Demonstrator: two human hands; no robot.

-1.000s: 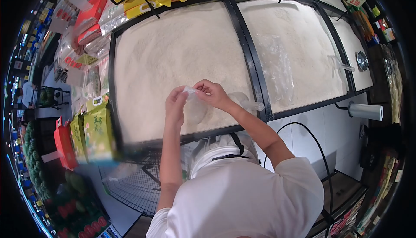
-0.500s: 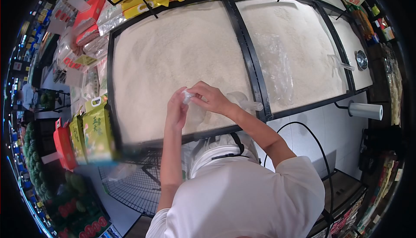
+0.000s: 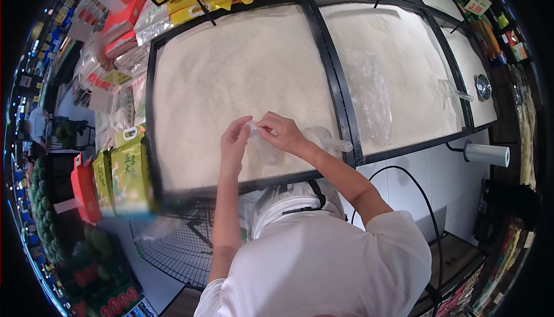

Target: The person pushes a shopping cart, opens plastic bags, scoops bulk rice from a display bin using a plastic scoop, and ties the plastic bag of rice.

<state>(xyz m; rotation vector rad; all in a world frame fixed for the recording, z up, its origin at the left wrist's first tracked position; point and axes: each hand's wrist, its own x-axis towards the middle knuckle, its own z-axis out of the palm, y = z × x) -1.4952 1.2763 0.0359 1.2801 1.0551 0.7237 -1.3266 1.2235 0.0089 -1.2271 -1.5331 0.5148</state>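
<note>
Over the near part of a rice bin (image 3: 231, 69), my two hands meet at a crumpled piece of clear plastic bag (image 3: 252, 125). My left hand (image 3: 235, 141) pinches it between thumb and fingers. From the other side, the closed fingertips of my right hand (image 3: 281, 132) grip the same plastic. Below the fingers, a faint see-through part of the bag seems to hang; its outline is hard to make out. A clear plastic scoop (image 3: 334, 144) lies on the rice just right of my right wrist, by the black frame.
A second rice bin (image 3: 398, 57) holds a clear plastic sheet (image 3: 369, 92) and another scoop (image 3: 456, 90). A roll of plastic bags (image 3: 486, 155) hangs at right. Green rice packs (image 3: 128, 170) stand left, above a wire shopping cart (image 3: 179, 242). A person (image 3: 38, 125) is far left.
My fingertips have drawn closer around the plastic, and less of it shows between them. The whole view has shifted slightly.
</note>
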